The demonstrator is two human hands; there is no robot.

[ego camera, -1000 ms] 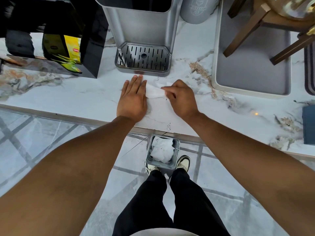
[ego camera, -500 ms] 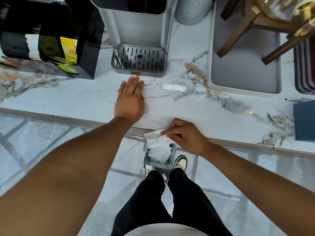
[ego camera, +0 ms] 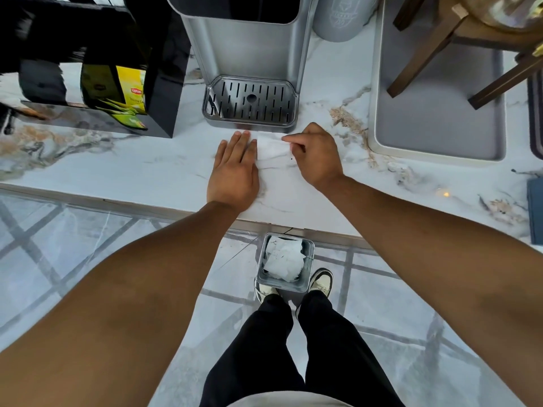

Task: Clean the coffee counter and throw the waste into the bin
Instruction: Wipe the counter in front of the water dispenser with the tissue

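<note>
Right now a small white paper scrap (ego camera: 271, 148) lies flat on the pale marble worktop (ego camera: 123, 168), thin and slightly creased. The right hand (ego camera: 316, 155) pinches its far right corner between thumb and forefinger, a narrow grip closed on the paper. Just left of that grip the left hand (ego camera: 235, 168) rests flat, fingers together, holding nothing, its edge touching the scrap. Beyond the grip stands a silver machine with a slotted drip tray (ego camera: 251, 102). Below the grip, on the floor against the worktop edge, sits a small bin (ego camera: 308, 255) already holding crumpled white paper. The step appears to be picking up waste; next, the scrap likely needs lifting and dropping into that bin.
</note>
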